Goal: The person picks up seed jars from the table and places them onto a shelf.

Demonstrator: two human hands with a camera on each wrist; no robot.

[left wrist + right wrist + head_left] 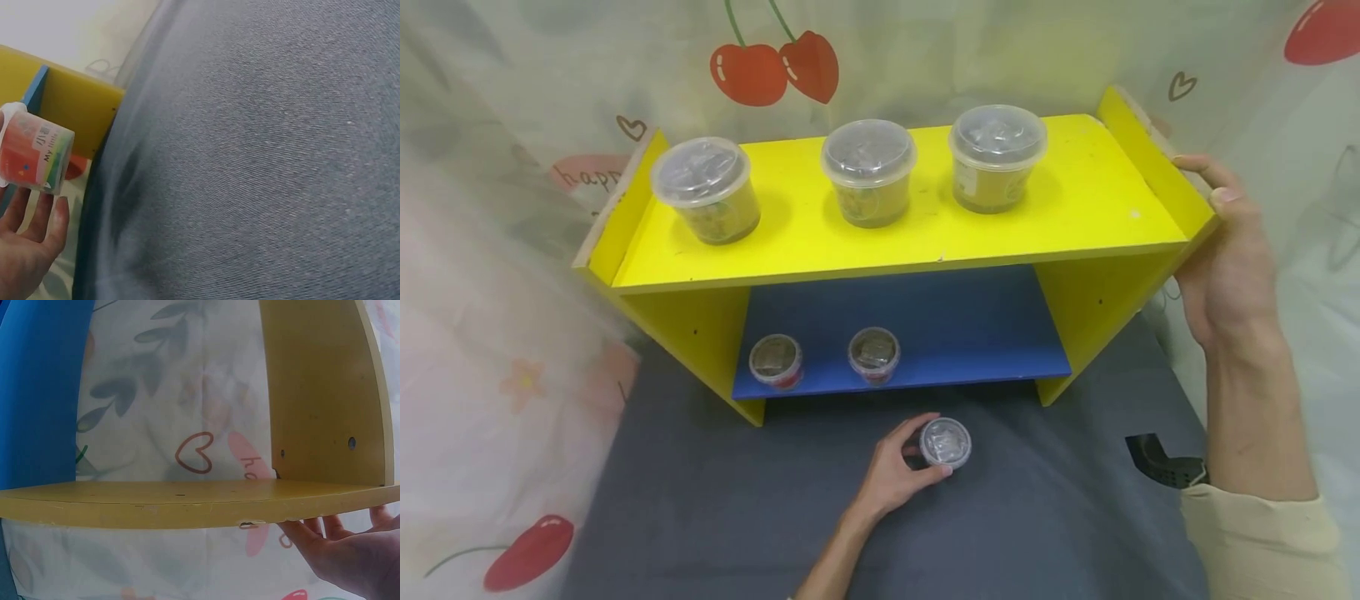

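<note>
My left hand (pixel 891 471) pinches a small lidded plastic tub (pixel 946 442) between thumb and fingers, in front of the shelf unit's lower board. In the left wrist view this tub (pixel 39 150) has a red and green label reading "My little", and part of the hand (pixel 31 247) shows below it. My right hand (pixel 1236 258) grips the right side panel (pixel 1157 167) of the yellow shelf unit, its fingers over the top edge. The right wrist view shows that hand (pixel 356 550) against the panel's outer face. Two similar small tubs (pixel 776 361) stand on the blue lower board (pixel 955 321).
Three larger lidded tubs, left (pixel 707 192), middle (pixel 870 171) and right (pixel 997 158), stand on the yellow top board (pixel 805 250). Grey cloth (pixel 1037 517) covers the surface below. A black strap (pixel 1165 462) shows by the right sleeve. Patterned curtain (pixel 497 275) hangs around.
</note>
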